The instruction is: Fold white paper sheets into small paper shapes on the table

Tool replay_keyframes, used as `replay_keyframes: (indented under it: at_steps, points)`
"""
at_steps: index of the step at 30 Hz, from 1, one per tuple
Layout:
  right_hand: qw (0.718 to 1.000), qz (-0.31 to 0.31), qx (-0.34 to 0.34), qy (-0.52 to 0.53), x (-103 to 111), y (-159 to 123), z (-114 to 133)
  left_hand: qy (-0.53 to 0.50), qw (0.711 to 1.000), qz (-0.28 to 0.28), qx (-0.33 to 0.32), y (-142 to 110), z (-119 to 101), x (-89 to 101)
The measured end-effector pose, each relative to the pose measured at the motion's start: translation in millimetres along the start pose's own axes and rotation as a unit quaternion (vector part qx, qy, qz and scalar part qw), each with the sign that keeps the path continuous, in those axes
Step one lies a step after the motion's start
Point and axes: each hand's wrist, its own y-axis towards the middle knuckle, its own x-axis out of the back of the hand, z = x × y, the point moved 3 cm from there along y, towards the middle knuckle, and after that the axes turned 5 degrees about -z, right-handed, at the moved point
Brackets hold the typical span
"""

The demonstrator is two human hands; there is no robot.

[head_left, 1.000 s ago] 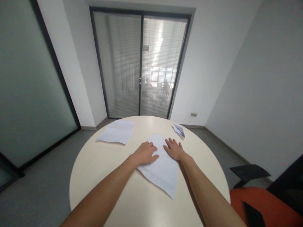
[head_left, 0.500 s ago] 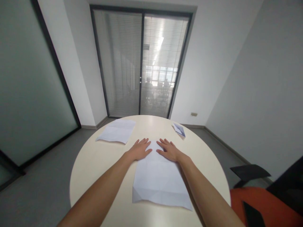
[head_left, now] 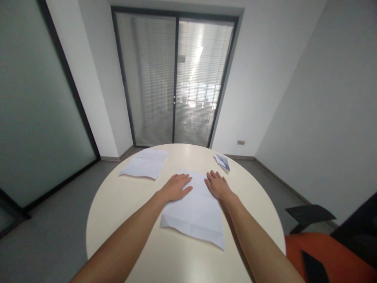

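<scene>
A creased white sheet of paper (head_left: 193, 216) lies in the middle of the round table (head_left: 126, 204), its near edge lifting slightly. My left hand (head_left: 177, 187) rests palm down on the sheet's left side, fingers stretched forward and thumb pointing inward. On the right side of the paper, my right hand (head_left: 217, 184) lies flat with its fingers extended. Neither hand grips anything. Parts of the sheet's side edges are hidden under my hands.
Another creased sheet (head_left: 144, 163) lies at the table's far left. A small folded paper (head_left: 222, 162) sits near the far right edge. An orange chair (head_left: 326, 255) with black armrests stands right of the table. A glass door (head_left: 173, 78) with blinds is beyond.
The sheet turned and slid toward me, then shifted back away and slightly left. My hands drew closer together on it, then moved apart again. The other papers stayed put.
</scene>
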Motion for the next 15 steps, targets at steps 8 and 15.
replay_keyframes:
  at_steps: [8, 15]
  points:
    - [0.992, -0.037, 0.108, 0.059, 5.8, 3.8, 15.4, 0.014, 0.997, 0.054, 0.048, -0.4, -3.9, -12.4]
    - [0.977, 0.079, 0.160, 0.117, -1.0, -4.2, 39.2, 0.039, 0.991, 0.032, 0.123, 3.2, 15.4, -10.8]
